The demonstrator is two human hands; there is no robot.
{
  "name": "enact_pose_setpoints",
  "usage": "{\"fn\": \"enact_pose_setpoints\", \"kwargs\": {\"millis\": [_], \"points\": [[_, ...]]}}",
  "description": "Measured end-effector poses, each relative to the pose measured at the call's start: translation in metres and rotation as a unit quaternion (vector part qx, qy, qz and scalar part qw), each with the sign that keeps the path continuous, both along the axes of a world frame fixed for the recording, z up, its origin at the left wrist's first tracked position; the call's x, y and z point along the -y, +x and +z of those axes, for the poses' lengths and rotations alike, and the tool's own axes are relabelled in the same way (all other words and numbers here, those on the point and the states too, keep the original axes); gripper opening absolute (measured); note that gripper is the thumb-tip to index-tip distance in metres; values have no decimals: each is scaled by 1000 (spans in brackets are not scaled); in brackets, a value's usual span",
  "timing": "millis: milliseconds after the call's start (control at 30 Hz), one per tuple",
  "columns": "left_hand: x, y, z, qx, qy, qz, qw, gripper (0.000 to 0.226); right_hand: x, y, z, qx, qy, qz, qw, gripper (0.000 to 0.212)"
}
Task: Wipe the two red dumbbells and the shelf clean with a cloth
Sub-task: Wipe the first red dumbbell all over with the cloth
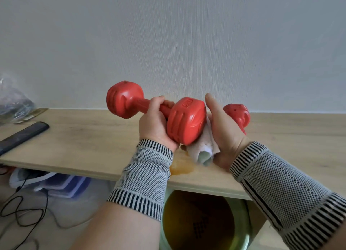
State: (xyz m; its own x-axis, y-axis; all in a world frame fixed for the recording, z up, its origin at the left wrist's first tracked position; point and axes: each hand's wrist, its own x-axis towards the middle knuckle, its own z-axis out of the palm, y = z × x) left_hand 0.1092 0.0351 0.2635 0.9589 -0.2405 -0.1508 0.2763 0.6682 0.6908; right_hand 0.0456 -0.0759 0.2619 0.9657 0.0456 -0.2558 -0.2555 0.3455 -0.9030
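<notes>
My left hand grips the handle of a red dumbbell, which it holds lifted above the wooden shelf. The near head of that dumbbell is pressed against a white cloth that my right hand holds from the right side, thumb pointing up. A second red dumbbell lies on the shelf behind my right hand, mostly hidden by it. A yellowish stain marks the shelf just below the cloth.
A dark phone lies on the shelf's left end, with a plastic bag at the far left. Below the shelf sit a green basin of brownish water, a bluish box and black cables.
</notes>
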Motion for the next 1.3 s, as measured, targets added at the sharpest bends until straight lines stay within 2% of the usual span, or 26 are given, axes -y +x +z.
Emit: {"fn": "enact_pose_setpoints", "kwargs": {"millis": [133,233,300,367,433,533,633,700,767,833,900,1000,1067,1100,1133,1167,1233,1300], "points": [[3,-4,-1,29,18,76,997,27,1,-1,3,-26,33,50,998,87],[1,-2,-2,63,95,115,987,36,1,-4,9,-12,30,96,995,83],[1,0,-1,82,144,117,979,41,2,-2,11,11,37,83,996,75],[0,1,0,90,163,90,978,40,4,0,11,28,38,34,998,74],[0,-1,1,85,177,53,979,35,6,2,8,45,8,-56,997,73],[-4,0,-2,42,175,20,983,35,8,6,3,135,-102,-192,967,58],[-6,2,-7,0,171,8,985,40,9,5,3,197,-186,-235,933,49],[-5,3,-8,-20,163,-8,986,36,9,3,1,214,-247,-240,914,34],[-5,5,-7,-41,152,-16,987,30,8,0,-1,251,-314,-239,884,24],[-4,8,-6,-65,119,-28,990,30,6,-4,-4,313,-379,-229,840,35],[-4,11,-4,-73,100,-34,992,35,2,-7,-5,391,-447,-198,780,44],[-9,11,-6,-85,91,-65,990,40,-8,-7,-6,482,-541,-146,673,39],[-11,6,-8,-78,83,-90,989,39,-10,-3,-7,512,-564,-139,633,35],[-10,4,-9,-69,80,-94,990,40,-9,-2,-7,504,-557,-142,645,34],[-8,3,-10,-58,81,-87,991,41,-8,-2,-6,470,-536,-150,685,34],[-7,4,-11,-52,75,-76,993,41,-6,-2,-4,418,-498,-155,744,32],[-3,7,-12,-46,54,-59,996,36,-2,-1,-3,302,-362,-154,869,30],[0,7,-11,-38,35,-66,997,32,-2,3,-1,200,-233,-165,937,46]]}}
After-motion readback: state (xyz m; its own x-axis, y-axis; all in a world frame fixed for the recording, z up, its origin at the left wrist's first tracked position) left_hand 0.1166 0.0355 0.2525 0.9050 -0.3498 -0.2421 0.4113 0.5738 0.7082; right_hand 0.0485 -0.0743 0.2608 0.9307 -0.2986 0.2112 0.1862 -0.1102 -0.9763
